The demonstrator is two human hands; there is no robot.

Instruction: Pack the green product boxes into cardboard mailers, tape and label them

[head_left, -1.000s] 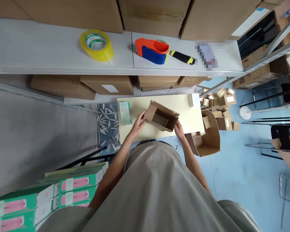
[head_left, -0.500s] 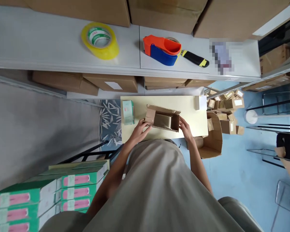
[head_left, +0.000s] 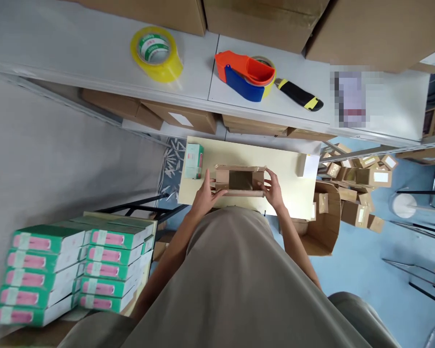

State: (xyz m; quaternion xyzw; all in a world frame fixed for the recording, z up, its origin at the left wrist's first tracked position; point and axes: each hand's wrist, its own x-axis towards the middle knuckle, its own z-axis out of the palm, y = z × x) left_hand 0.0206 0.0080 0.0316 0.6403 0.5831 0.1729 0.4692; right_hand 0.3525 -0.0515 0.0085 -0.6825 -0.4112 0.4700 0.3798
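Observation:
A small open cardboard box (head_left: 240,181) is between my two hands over the cream tabletop (head_left: 282,166); its flaps stand up and I look down into its inside. My left hand (head_left: 204,195) grips the left end, thumb along the near edge and fingers at the side. At the other end, my right hand (head_left: 273,191) holds the right wall, fingers curled over its edge. A green and white carton (head_left: 193,162) stands on the tabletop to the left, apart from my left hand. Far to the right sits a small white box (head_left: 308,165).
On the grey shelf (head_left: 105,53) ahead lie yellow tape (head_left: 157,54), an orange-blue tape dispenser (head_left: 244,75) and a black-yellow utility knife (head_left: 299,94). Green cartons (head_left: 105,263) are stacked at left. A large open carton (head_left: 329,220) and several small boxes (head_left: 375,177) lie at right.
The cardboard box has turned level and moved slightly left, its opening facing me more squarely. My right fingers now reach over its right edge. The camera view has tilted and shifted.

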